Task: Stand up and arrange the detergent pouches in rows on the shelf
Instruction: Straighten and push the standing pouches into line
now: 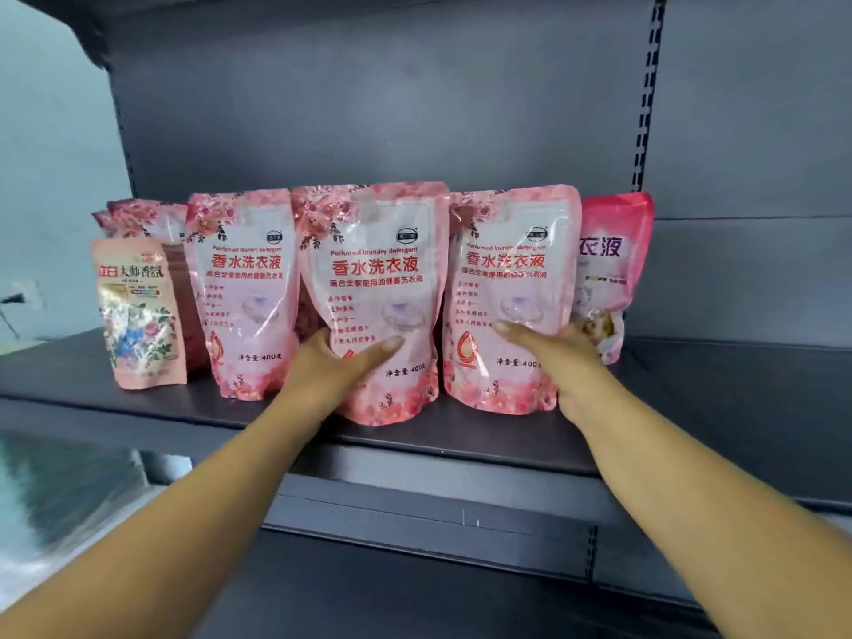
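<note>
Shelf: dark grey, carrying a front row of upright pouches, more behind at 9 o'clock.
Mid pouch: pink, upright, long axis vertical, base forward of its neighbours, near the shelf lip.
Left hand: grips the mid pouch low on its 8 o'clock edge, thumb across the front, fingers hidden behind.
Right pouch: pink, upright, touching the mid pouch at 3 o'clock, set slightly further back.
Right hand: holds the right pouch at its 4 o'clock corner, thumb lying over the front, fingers tucked behind.
Left pouch: same kind, upright at 9 o'clock of the mid pouch, touched by neither hand.
Small pouch: shorter, peach with flowers, at the 9 o'clock end, leaning a little.
Red pouch: deeper pink, at the 3 o'clock end, partly hidden behind the right pouch.
Key relation: mid pouch stands proud of the row, toward 6 o'clock; left hand already on it, so nearer.
Likely next: push the mid pouch toward 12 o'clock until its face lines up with both neighbours, right hand steadying the right pouch.
Risk: soft pouches, apt to slump or topple if pushed high; low grip looks sound.
</note>
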The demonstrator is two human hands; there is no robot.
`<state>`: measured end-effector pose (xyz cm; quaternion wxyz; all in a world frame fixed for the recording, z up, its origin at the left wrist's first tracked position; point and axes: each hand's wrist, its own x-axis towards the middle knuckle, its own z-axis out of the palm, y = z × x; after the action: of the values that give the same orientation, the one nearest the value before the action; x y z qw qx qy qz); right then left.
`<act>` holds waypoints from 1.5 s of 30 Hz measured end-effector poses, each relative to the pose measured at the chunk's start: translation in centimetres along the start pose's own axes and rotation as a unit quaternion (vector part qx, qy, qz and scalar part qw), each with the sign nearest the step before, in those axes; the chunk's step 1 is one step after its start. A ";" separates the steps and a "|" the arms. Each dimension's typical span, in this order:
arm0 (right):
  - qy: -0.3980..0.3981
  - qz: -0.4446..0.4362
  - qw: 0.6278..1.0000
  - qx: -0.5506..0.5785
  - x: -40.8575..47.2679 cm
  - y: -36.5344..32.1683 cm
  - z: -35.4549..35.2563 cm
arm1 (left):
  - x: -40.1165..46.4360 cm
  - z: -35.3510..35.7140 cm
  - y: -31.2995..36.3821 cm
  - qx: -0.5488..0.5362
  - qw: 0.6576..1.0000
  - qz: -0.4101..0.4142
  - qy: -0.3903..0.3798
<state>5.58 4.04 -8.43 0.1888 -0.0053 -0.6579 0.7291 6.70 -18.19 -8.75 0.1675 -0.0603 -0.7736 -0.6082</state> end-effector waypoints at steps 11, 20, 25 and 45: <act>-0.090 -0.032 0.978 0.185 -4.3 -3.1 -1.9 | -5.5 -2.6 3.2 0.016 0.993 0.067 0.094; -0.153 -0.120 0.963 0.188 -11.3 -6.9 9.4 | -10.4 -15.7 5.4 -0.031 0.970 0.140 0.197; -0.153 -0.097 0.962 0.205 -15.7 -4.9 20.0 | -13.8 -26.4 3.2 -0.013 0.957 0.123 0.261; -0.095 -0.098 0.989 0.052 -12.7 4.1 48.3 | -2.9 -47.4 -10.2 0.016 0.943 0.063 0.327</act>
<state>3.92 -46.09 -8.94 0.1961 0.1387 -0.6314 0.7373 15.17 -66.05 -9.41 0.4496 0.0961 -0.6805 -0.5706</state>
